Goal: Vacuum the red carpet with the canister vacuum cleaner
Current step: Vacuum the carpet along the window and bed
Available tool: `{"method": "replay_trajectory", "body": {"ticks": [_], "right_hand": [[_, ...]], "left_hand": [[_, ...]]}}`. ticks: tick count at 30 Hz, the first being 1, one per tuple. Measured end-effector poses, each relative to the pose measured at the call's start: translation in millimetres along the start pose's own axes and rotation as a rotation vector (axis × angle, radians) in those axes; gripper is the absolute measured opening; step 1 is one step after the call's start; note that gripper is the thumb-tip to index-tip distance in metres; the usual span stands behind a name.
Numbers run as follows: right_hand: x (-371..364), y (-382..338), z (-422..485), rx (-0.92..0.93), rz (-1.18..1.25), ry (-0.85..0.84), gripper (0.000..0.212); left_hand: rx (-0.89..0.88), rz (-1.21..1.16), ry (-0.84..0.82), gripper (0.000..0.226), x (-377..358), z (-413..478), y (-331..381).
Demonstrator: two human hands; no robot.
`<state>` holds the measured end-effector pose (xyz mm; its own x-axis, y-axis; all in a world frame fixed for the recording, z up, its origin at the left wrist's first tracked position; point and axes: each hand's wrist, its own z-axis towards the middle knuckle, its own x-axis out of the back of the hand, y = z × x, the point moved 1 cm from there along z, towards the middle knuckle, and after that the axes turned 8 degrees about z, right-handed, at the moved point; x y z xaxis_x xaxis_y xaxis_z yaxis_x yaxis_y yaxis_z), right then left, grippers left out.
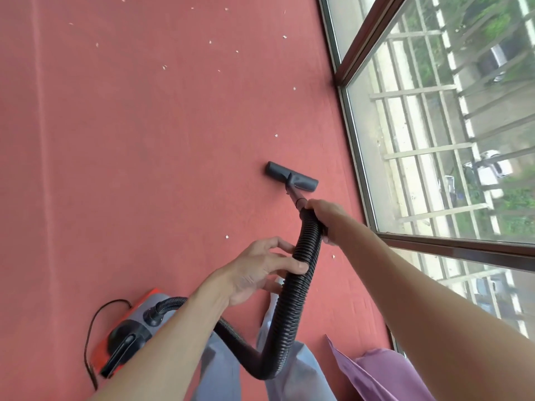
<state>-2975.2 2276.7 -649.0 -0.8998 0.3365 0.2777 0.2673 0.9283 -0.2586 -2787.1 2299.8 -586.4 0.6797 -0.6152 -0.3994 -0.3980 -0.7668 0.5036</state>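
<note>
The red carpet (144, 140) fills the floor. A dark grey floor nozzle (291, 176) lies flat on it near the window, joined by a short black tube to a black ribbed hose (292, 299). My right hand (321, 215) grips the top end of the hose just behind the tube. Lower down, my left hand (260, 270) holds the hose loosely, thumb and fingertips round it. The hose loops down and back to the orange and grey canister vacuum (127, 331) at the bottom left.
Small white scraps (226, 237) dot the carpet, mostly far ahead. A brown-framed glass window wall (362, 157) runs along the right. A black power cord (89, 342) curls left of the canister. My grey trouser legs (289, 371) stand at the bottom.
</note>
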Motion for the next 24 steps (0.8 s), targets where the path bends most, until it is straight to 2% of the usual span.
{"method": "replay_trajectory", "body": {"ticks": [4,7,9,13,17,20,24], "right_hand": [[-17,-5,13,0.041,-0.003,0.046,0.041],[-23,-10,26,0.067,0.011,0.079,0.038],[-26,-19,24,0.088,0.071,0.089,0.036],[-33,-31,17,0.132,0.145,0.081,0.032],[-46,-27,14,0.121,0.147,0.030,0.041],[-58,-33,11,0.122,0.095,0.023,0.037],[-63,-55,19,0.162,0.019,0.036,0.038]], "left_hand": [[-0.007,-0.025,0.107,0.047,0,2,0],[-0.017,-0.025,0.267,0.044,-3,11,2],[-0.038,-0.008,0.312,0.043,-1,14,5],[-0.055,-0.015,0.227,0.038,16,3,16],[-0.054,-0.037,0.183,0.047,25,-10,21],[-0.035,-0.051,0.212,0.048,30,-7,26],[-0.036,-0.050,0.337,0.054,40,7,34]]}}
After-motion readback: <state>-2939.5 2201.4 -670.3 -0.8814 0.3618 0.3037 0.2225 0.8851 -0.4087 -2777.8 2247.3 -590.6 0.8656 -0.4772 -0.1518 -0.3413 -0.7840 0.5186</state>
